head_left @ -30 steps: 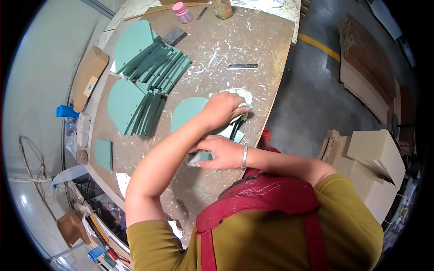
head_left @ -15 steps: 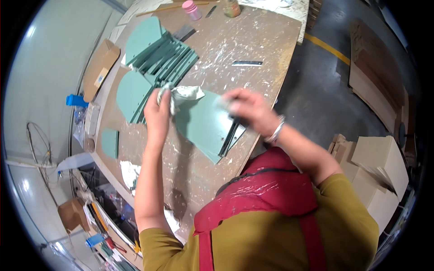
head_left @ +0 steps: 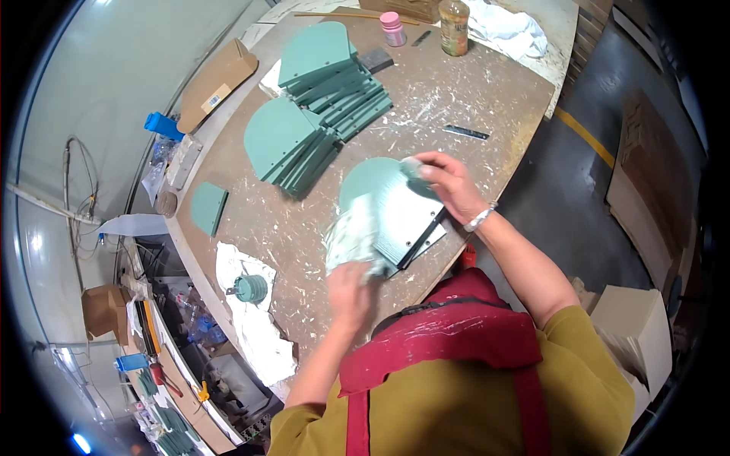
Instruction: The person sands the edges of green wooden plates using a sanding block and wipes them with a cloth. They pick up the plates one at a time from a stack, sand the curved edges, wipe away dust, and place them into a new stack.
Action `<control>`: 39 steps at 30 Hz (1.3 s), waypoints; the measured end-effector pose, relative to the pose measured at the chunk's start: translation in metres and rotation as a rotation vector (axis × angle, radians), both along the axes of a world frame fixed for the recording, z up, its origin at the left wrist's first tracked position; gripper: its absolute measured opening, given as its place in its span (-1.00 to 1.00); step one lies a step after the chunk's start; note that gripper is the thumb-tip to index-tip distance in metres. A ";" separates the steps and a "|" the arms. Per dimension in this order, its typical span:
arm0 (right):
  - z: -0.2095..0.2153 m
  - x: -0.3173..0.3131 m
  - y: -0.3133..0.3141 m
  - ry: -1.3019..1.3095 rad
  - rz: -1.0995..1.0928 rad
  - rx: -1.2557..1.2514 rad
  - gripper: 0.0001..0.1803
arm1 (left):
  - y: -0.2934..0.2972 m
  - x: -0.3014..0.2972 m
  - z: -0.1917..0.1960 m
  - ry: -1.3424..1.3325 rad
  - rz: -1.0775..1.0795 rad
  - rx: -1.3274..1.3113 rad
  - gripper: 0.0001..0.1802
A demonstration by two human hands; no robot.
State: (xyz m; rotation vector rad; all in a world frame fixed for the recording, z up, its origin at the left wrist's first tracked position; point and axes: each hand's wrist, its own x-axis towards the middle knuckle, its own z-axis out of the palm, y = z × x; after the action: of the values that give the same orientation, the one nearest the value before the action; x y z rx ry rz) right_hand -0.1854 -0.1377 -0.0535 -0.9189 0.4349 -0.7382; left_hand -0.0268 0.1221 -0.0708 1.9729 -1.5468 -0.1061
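Observation:
A green panel with one rounded end (head_left: 365,179) lies on the worktable, with a dark strip (head_left: 422,242) along its straight edge and another flat piece partly under it. My right hand (head_left: 456,186) is closed on a small greenish-white pad (head_left: 413,169) at the panel's far right edge. Closed on a pale cloth (head_left: 350,235), my left hand (head_left: 351,300) is at the panel's near left side. The cloth is smeared by motion and covers part of the panel. Beyond it, stacks of similar green panels (head_left: 277,137) sit on the table.
On a white cloth (head_left: 277,353) at the left edge stands a green-smeared tin (head_left: 251,289). A small green panel (head_left: 207,207) lies farther back. A pink-capped bottle (head_left: 392,32), a glass jar (head_left: 454,29) and a dark metal strip (head_left: 466,132) are at the far side. Cardboard boxes (head_left: 635,327) stand right.
My left hand has come nearer and to the right with the cloth, from beside the stacks to the panel. My right hand stays at the panel with the pad. The whole view has shifted.

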 end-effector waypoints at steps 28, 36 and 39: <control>-0.002 -0.075 -0.010 0.048 -0.148 0.083 -0.63 | -0.055 0.072 -0.009 1.544 0.445 -0.238 -0.63; 0.009 -0.075 0.003 0.068 -0.097 0.038 -0.62 | -0.060 0.072 0.042 1.826 -0.088 -0.458 -0.67; 0.012 -0.066 0.009 0.096 -0.078 -0.040 -0.60 | -0.052 0.099 0.044 1.742 -0.349 -0.397 -0.70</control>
State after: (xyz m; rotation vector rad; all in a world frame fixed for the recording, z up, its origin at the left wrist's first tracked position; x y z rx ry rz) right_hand -0.2513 -0.1282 -0.0413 -0.9818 0.5454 -0.7783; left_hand 0.0718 0.0702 -0.0272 0.6242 -0.5333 -1.1675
